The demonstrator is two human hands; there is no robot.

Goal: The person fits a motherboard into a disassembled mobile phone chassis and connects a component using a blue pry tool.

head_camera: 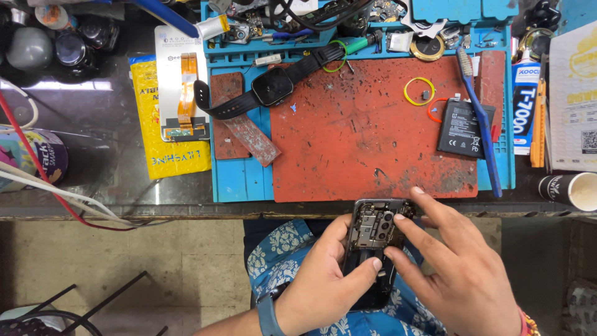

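Note:
An opened phone [375,231] with its back cover off, circuit board and camera modules showing, is held over my lap just below the bench edge. My left hand [323,283] grips it from the left, thumb across its lower body. My right hand [460,267] rests fingertips on its right side, index finger near the camera modules. A black phone battery [461,127] lies on the worn red work mat [367,130]. A smartwatch with a black strap [272,86] lies at the mat's upper left.
The blue silicone repair mat [239,180] frames the red one. A blue toothbrush [480,118], yellow rubber band [419,91], glue tube [526,102], paper cup [571,190], yellow packet with a flex cable [180,118], and red and white wires [56,186] surround it.

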